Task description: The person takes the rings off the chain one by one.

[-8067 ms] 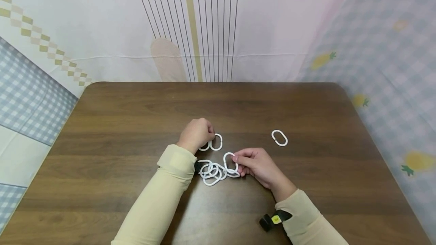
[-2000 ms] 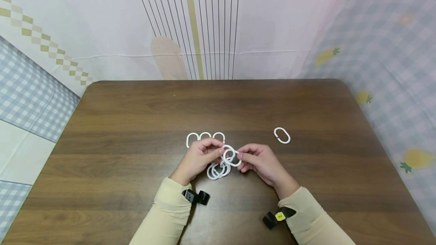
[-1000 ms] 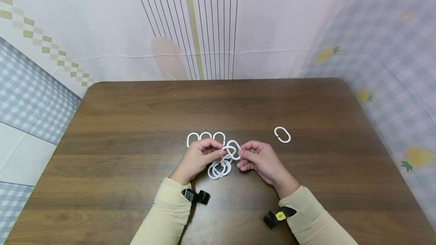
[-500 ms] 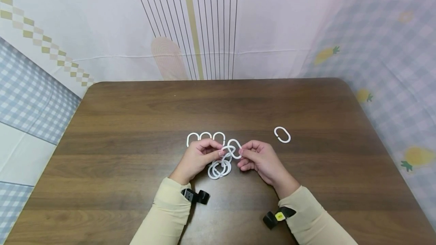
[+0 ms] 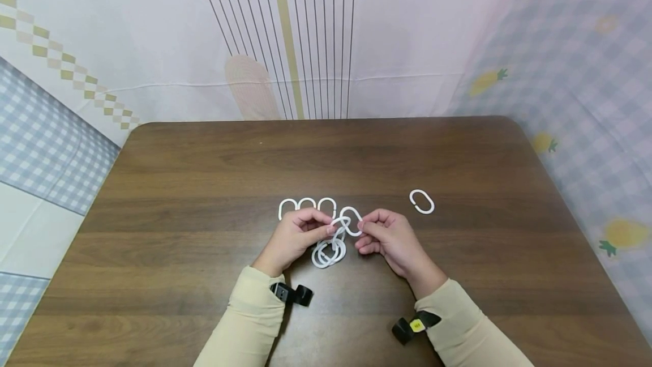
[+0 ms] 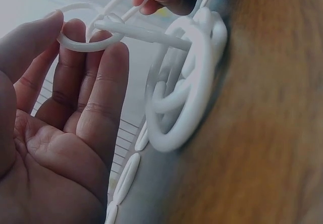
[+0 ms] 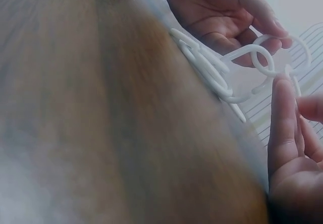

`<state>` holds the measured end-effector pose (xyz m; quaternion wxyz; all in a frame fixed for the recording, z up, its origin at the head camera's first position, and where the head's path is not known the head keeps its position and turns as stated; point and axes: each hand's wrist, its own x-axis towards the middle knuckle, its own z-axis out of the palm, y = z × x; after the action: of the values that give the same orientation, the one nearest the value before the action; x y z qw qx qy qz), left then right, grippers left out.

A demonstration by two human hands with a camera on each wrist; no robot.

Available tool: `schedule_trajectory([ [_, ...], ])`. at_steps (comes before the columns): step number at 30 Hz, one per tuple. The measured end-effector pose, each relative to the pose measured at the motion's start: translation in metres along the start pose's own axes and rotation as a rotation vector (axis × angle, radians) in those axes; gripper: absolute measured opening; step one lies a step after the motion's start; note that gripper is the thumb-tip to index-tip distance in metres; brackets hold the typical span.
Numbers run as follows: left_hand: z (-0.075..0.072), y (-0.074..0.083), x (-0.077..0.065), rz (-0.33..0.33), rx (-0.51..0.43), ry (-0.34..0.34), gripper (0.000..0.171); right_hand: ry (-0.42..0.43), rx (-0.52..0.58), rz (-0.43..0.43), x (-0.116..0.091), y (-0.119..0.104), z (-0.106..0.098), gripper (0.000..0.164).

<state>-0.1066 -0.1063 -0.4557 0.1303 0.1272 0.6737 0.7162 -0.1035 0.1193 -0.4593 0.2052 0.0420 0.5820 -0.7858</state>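
My left hand [image 5: 295, 238] pinches a white oval plastic chain link [image 6: 83, 47] between thumb and fingertips. Another white link [image 5: 350, 209], pinched by my right hand [image 5: 394, 242], passes through it. In the left wrist view both overlap just beyond my left fingertips. From the left-held link the chain runs down to a small heap of interlocked links [image 5: 321, 265] on the table between the hands. My right fingers cover part of the right-held link, so its gap is hidden.
Behind my left hand, three white links [image 5: 288, 200] lie in a row, partly covered by that hand. A single link [image 5: 433, 207] with a visible gap lies farther right on the brown wooden table [image 5: 204, 157]. Patterned cloth hangs behind the table.
Since the oldest frame, my left hand has come from the back row to grip the chain's end link. The right-held link has swung upward and right over two seconds, now looped through it.
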Motion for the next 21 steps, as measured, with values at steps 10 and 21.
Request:
schedule_trajectory([
  [10, -0.0005, 0.0003, 0.0000, 0.001, 0.028, 0.003, 0.016, 0.029, 0.003, -0.012, -0.0004, 0.0000, 0.0011, 0.010],
  [21, -0.0009, -0.0013, 0.0001, 0.010, 0.013, 0.003, 0.015, 0.040, -0.020, -0.010, 0.0002, -0.0006, 0.0002, 0.012],
])
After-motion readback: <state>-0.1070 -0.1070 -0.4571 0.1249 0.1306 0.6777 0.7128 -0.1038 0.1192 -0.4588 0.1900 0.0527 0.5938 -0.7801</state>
